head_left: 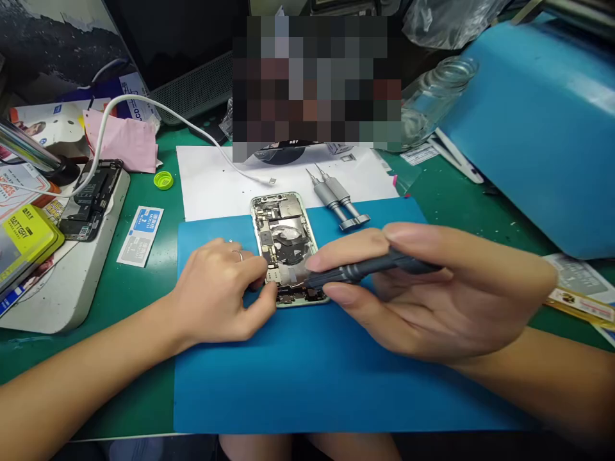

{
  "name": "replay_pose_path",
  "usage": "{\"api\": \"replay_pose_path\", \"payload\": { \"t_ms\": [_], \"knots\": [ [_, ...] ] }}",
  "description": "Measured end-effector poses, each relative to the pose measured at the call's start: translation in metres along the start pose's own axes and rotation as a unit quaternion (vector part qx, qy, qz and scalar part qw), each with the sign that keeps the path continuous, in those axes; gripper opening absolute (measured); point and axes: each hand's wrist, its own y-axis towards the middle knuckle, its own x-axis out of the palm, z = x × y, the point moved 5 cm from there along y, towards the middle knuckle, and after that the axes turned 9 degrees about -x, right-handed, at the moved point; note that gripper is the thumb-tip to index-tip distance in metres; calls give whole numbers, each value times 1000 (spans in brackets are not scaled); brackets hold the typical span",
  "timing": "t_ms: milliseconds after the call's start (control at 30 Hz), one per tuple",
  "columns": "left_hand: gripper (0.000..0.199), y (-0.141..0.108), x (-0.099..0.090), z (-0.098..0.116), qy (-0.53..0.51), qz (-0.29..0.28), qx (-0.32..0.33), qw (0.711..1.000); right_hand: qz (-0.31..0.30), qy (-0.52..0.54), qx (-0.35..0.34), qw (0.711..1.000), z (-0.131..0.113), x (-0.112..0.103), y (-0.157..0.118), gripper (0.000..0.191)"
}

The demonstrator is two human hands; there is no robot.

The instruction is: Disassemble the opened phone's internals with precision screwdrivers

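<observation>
An opened smartphone [288,240] with its inner boards and parts bared lies on the blue mat [250,384], its top edge on white paper. My left hand [223,288], ring on one finger, is closed at the phone's lower left edge, thumb and curled index finger on its frame. In my right hand [432,294] is a dark screwdriver [355,269], held almost level between thumb and fingers. Its front end is over the phone's lower right part; the tip is too blurred to make out. Two grey screwdrivers [336,195] lie side by side beyond the phone.
A white cable [168,110] runs in from the left and ends on the white paper [211,179]. At left, another opened phone [91,202] rests on a white box [91,275]. A green cap [163,180], glass jar [442,96] and white tweezers [456,157] lie around.
</observation>
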Motion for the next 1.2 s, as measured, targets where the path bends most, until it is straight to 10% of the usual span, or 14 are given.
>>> {"api": "replay_pose_path", "payload": {
  "t_ms": [600, 900, 1200],
  "knots": [
    [27, 3, 8, 0, 22, -33, -14, 999, -20, 31, -37, 999, 1, 15, -4, 81],
    [26, 3, 7, 0, 38, -22, -8, 999, -29, 0, -90, 996, -3, 19, 1, 34],
    [25, 3, 6, 0, 42, -17, -7, 999, -31, -17, -96, 995, -7, 21, 2, 30]
  ]
}}
